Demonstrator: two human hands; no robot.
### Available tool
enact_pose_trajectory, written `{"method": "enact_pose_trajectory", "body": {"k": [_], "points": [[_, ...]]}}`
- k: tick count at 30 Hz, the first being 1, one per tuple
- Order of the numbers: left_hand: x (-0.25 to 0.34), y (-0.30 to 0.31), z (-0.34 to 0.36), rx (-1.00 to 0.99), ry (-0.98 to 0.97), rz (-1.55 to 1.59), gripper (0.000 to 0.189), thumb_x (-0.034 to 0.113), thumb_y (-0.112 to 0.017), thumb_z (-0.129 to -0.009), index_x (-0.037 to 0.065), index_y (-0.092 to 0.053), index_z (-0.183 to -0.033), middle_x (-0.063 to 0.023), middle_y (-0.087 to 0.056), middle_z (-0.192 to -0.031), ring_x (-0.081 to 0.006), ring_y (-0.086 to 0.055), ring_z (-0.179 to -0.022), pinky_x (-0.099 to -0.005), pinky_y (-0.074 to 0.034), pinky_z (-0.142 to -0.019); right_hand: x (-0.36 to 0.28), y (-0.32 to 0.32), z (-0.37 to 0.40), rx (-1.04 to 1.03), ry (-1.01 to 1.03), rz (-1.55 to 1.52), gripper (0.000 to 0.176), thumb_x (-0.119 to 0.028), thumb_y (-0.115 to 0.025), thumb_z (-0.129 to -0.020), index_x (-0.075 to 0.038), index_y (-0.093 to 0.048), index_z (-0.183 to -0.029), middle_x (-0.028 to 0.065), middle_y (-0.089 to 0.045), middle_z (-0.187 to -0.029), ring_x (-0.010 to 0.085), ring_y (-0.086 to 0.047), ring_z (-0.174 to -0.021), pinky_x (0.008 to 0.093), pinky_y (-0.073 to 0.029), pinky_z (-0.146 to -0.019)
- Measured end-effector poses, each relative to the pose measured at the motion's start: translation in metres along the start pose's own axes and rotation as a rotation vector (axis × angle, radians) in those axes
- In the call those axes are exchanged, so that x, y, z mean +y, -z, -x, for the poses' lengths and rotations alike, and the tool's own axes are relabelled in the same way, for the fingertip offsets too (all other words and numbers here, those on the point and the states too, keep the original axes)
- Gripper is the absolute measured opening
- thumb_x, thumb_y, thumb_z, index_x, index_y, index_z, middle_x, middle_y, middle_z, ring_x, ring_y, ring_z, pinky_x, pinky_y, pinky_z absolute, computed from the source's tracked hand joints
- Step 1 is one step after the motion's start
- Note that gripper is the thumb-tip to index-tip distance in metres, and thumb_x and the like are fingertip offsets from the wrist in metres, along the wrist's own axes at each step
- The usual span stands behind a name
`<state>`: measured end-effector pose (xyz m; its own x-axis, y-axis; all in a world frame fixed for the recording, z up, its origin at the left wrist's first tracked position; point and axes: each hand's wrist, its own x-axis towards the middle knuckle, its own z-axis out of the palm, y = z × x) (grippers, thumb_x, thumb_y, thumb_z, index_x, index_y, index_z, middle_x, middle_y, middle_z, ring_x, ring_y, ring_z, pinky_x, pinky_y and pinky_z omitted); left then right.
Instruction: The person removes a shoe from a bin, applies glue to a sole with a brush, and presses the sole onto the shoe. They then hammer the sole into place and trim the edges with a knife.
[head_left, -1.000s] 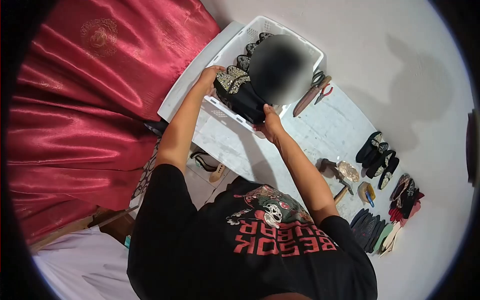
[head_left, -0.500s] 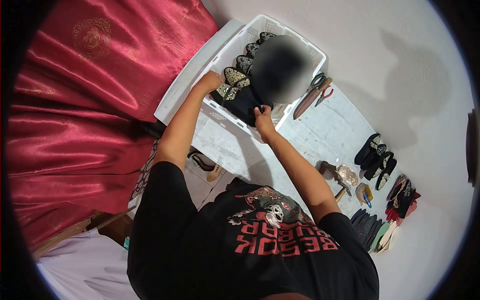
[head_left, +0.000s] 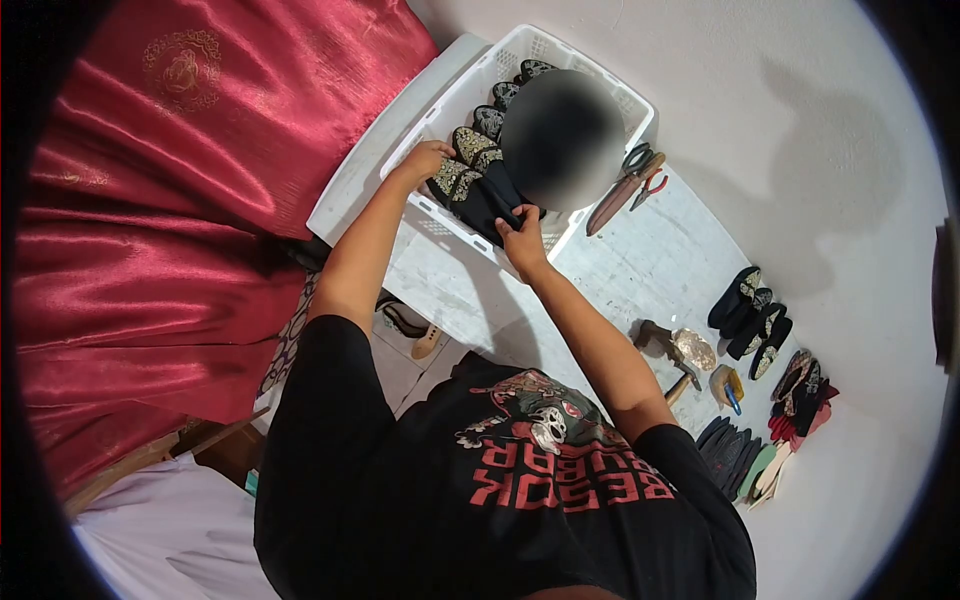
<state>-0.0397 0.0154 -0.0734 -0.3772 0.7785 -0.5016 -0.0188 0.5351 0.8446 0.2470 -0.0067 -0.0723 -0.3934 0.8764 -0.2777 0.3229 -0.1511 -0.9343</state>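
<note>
A white plastic basket (head_left: pixel 440 222) holds several black flat shoes with glittering patterned toes. In the basket's near part lies a black shoe with gold decoration (head_left: pixel 455 183), close beside a second similar shoe (head_left: pixel 473 146). My left hand (head_left: pixel 424 163) is over the basket's left side at the toes of these two shoes, fingers stretched out. At the heel end, my right hand (head_left: pixel 524 243) has its thumb and fingers closed on the black shoe. A blurred dark round patch covers much of the basket's right part.
Right of the basket lie scissors (head_left: pixel 637 158) and red-handled pliers (head_left: pixel 651 189) on the white table (head_left: pixel 620 270). Farther right are a hammer (head_left: pixel 684 384), several finished-looking shoes (head_left: pixel 745 310) and stacked dark soles (head_left: pixel 729 452). A red satin curtain (head_left: pixel 200 230) hangs at left.
My left hand has shifted slightly right and its fingers have straightened out at the toes. The right hand has moved a little left at the heel end. The shoes have shifted slightly.
</note>
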Motion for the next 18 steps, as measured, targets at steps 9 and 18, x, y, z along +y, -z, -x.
{"method": "enact_pose_trajectory", "body": {"k": [9, 18], "points": [[-0.022, -0.005, -0.018, -0.021, -0.055, -0.378, 0.034, -0.008, -0.046, -0.085, -0.005, -0.071, -0.107, -0.0149, -0.072, -0.100, -0.0222, -0.067, -0.095, -0.0325, -0.053, -0.085, -0.043, 0.007, 0.022, 0.017, -0.058, 0.146, 0.067, -0.020, -0.078, -0.088, -0.004, -0.037, -0.138, 0.0330, -0.042, -0.135, 0.0464, -0.048, -0.126, 0.0455, -0.040, -0.111], [-0.031, 0.001, -0.026, 0.015, -0.196, -0.370, 0.035, 0.002, -0.050, -0.088, 0.002, -0.073, -0.115, -0.0161, -0.075, -0.108, -0.0275, -0.069, -0.104, -0.0390, -0.053, -0.090, -0.033, 0.014, 0.023, -0.053, 0.055, 0.187, 0.065, 0.006, -0.072, -0.073, -0.004, -0.044, -0.131, 0.0262, -0.048, -0.129, 0.0430, -0.051, -0.122, 0.0437, -0.042, -0.109]]}}
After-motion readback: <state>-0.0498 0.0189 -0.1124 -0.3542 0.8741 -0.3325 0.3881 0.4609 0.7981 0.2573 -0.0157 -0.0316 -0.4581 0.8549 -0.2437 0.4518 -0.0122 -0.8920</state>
